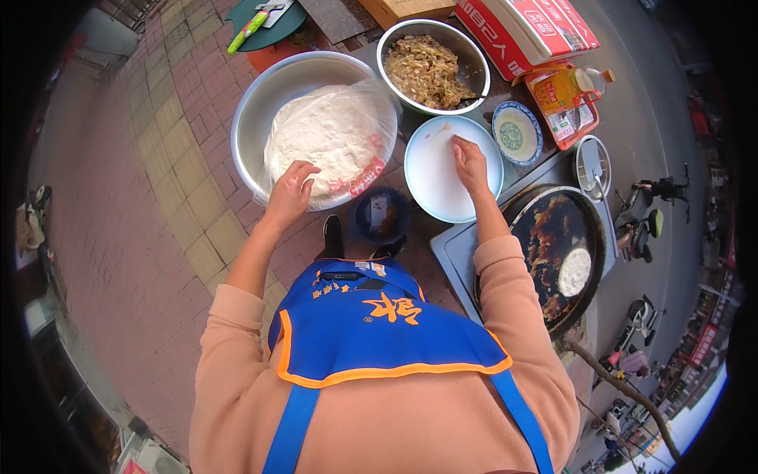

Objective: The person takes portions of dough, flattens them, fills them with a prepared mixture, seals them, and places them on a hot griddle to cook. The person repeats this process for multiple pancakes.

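Note:
My left hand (291, 192) is over the near left side of a large metal bowl (249, 118), fingers apart and a little curled. In that bowl lies a big mass of white dough (331, 127), partly covered by a clear plastic bag (379, 106) with red print. Over the right part of a pale plate with a blue rim (429, 172) is my right hand (471, 163), its fingers together and slightly bent; no object shows in it. Whether it touches the plate I cannot tell. One flat round of dough (574, 272) lies in a dark, oily pan (542, 237) on the right.
Behind the plate stands a metal bowl of chopped filling (429, 71). A patterned small bowl (517, 133), an oil bottle (559, 89) in a red tray, a spatula (592, 160) and a red-white carton (527, 29) are at the right. A peeler (249, 29) rests on a green lid (284, 23).

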